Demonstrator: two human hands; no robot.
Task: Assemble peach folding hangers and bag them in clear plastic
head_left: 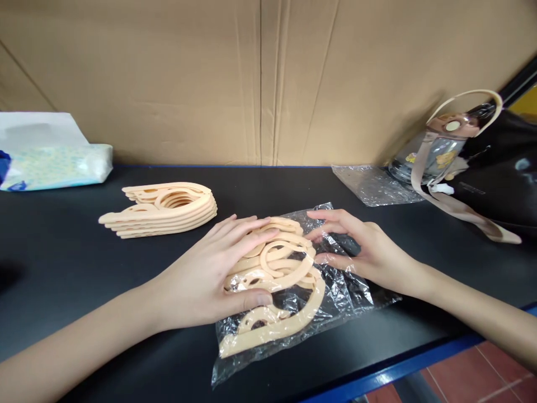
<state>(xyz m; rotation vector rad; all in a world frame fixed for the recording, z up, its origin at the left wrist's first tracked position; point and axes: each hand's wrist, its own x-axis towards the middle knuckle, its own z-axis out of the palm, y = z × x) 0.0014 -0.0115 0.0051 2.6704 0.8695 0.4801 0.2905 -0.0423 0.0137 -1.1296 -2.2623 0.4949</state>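
Several beige folding hangers lie in a clear plastic bag at the front middle of the table. My left hand rests on the bagged hangers from the left, its fingers stretched out and its thumb apart. On the other side, my right hand is at the bag's right part, with fingers and thumb spread around the hangers' right end. Whether its fingertips press on the film is hard to see. A neat stack of the same folded hangers lies behind my left hand, outside the bag.
A pack of tissues sits at the back left. Another clear plastic bag lies flat at the back right, beside a water bottle with a strap and a black bag. Cardboard stands behind the black table.
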